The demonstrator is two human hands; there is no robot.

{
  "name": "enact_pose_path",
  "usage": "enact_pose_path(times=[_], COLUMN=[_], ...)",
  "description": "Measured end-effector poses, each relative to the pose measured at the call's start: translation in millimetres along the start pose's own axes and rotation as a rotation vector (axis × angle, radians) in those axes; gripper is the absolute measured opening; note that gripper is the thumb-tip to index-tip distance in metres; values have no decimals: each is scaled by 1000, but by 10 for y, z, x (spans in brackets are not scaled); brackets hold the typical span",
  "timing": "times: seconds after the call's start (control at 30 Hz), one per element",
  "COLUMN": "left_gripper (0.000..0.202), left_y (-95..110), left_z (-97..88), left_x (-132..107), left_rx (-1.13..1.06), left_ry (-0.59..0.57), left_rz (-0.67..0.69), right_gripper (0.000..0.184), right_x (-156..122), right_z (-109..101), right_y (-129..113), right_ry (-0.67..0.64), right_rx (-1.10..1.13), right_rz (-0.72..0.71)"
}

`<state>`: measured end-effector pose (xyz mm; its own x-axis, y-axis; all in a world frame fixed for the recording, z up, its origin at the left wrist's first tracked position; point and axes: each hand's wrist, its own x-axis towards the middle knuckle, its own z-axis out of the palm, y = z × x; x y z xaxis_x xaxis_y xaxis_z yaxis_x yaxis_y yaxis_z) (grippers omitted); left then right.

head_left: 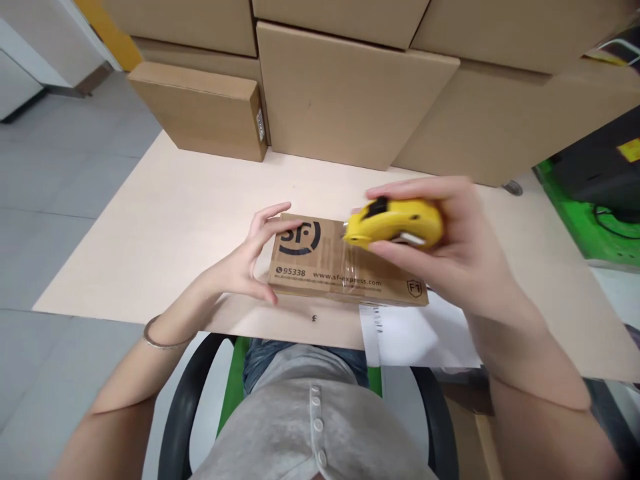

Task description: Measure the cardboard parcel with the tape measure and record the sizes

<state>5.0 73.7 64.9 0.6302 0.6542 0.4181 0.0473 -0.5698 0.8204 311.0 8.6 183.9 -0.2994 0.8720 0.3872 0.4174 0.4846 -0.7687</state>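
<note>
Cardboard box touches left hand, below right hand.

The box lies on the table before you, left hand on its left end, tape dispenser in your right hand over its right half; cartons stand behind, a paper sheet at its near right corner.

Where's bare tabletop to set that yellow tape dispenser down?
Widest bare patch: the left of the table, bordered by the left hand and the flat carton behind. A narrower strip runs between the SF box and the stacked cartons. Crowded: front middle, where the right hand holds the tape dispenser over the box, white papers alongside.
</note>
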Motion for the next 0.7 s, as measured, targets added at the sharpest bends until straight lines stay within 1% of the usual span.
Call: enact_pose_path(times=[0.07, 0.13, 0.17, 0.27, 0.33, 0.4, 0.47, 0.53, 0.6, 0.67, 0.7], left_gripper=[97, 86, 84, 79, 67, 55, 45, 40, 35, 33, 33], left_y=[-42, -61, -62, -59, -75, -109, -147, -178, -202, -224, -234], left_z=[41, 119, 164, 273, 300, 292, 265, 235, 212, 197, 193], left_x=[15, 66, 96, 154, 154, 137, 123, 119, 122, 126, 128], left_rx=[-194, -357, -412, -524, -563, -561, -535, -527, -542, -562, -566], left_ry=[103, 237, 277, 325, 361, 391, 364, 302, 246, 214, 202], left_rz=[-25, -53, -75, -152, -188, -190, -157, -104, -66, -49, -46], right_gripper=[37, 34, 34, 32, 32, 33, 34, 36, 41, 51, 53], right_x=[217, 392, 456, 555, 566, 553, 515, 431, 287, 92, -15], right_z=[172, 355, 438, 620, 676, 683, 636, 520, 321, 48, -104], right_y=[-13, -16, -15, -10, -16, -26, -30, -12, 43, 133, 187], right_ry=[-146, -252, -297, -390, -411, -415, -414, -388, -335, -281, -275], right_rx=[-15, -11, 4, 39, 41, 34, 9, -36, -85, -118, -123], right_rz=[-77, -156, -186, -204, -179, -162, -152, -130, -73, 28, 71])
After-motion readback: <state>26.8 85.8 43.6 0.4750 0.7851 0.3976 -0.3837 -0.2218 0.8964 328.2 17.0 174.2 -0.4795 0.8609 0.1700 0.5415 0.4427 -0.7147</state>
